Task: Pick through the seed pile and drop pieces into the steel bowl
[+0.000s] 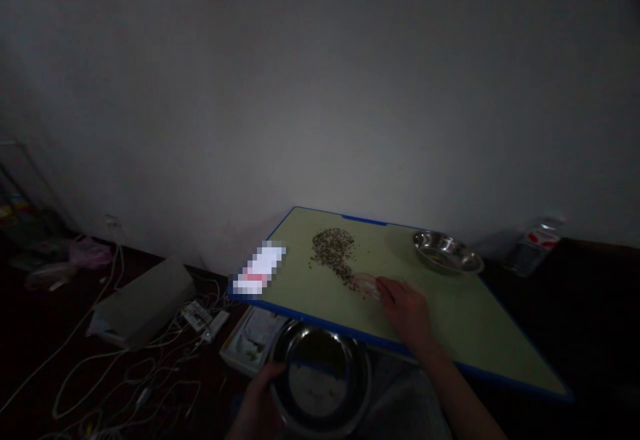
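A loose heap of small dark seed-like bits (334,247) lies on the pale green table top, with a tail of them trailing toward the near side. At the end of that tail, my right hand (404,307) is closed on a clear plastic piece (367,285), whose exact kind I cannot make out. Below the table's near edge, my left hand (263,393) grips the left rim of a shiny steel bowl (364,387). A few dark specks show inside this bowl.
The blue-edged table (450,313) stands against a grey wall. A second steel bowl (447,263) is at its back right, and a blurred-out bright phone-like slab (260,269) at its left. A box (147,300), tangled cables (150,367) and a plastic bottle (535,248) are around it.
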A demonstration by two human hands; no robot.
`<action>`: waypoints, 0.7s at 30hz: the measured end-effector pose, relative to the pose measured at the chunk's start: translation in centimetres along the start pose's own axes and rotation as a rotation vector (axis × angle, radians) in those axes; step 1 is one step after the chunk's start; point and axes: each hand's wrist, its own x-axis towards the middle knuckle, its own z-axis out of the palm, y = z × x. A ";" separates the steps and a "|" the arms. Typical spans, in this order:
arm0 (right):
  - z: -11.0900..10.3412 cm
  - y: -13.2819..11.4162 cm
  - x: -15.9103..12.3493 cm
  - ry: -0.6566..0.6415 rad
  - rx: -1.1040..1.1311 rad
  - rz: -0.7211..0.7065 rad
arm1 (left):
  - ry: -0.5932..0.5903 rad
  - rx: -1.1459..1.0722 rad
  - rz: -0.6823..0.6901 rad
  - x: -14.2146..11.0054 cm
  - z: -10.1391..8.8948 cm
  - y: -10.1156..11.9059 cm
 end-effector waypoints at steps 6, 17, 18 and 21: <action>-0.1 0.3 0.0 -0.030 0.015 -0.055 | -0.009 -0.014 0.019 0.1 0.2 -0.2; 0.3 0.8 1.1 -0.099 -0.003 -0.048 | -0.009 0.025 -0.015 -0.4 0.6 0.1; 0.3 0.9 1.1 -0.107 0.004 -0.043 | -0.012 0.031 -0.018 -0.4 0.5 0.1; 0.5 1.0 1.0 -0.107 0.035 -0.030 | -0.022 0.041 -0.030 -0.3 0.3 0.1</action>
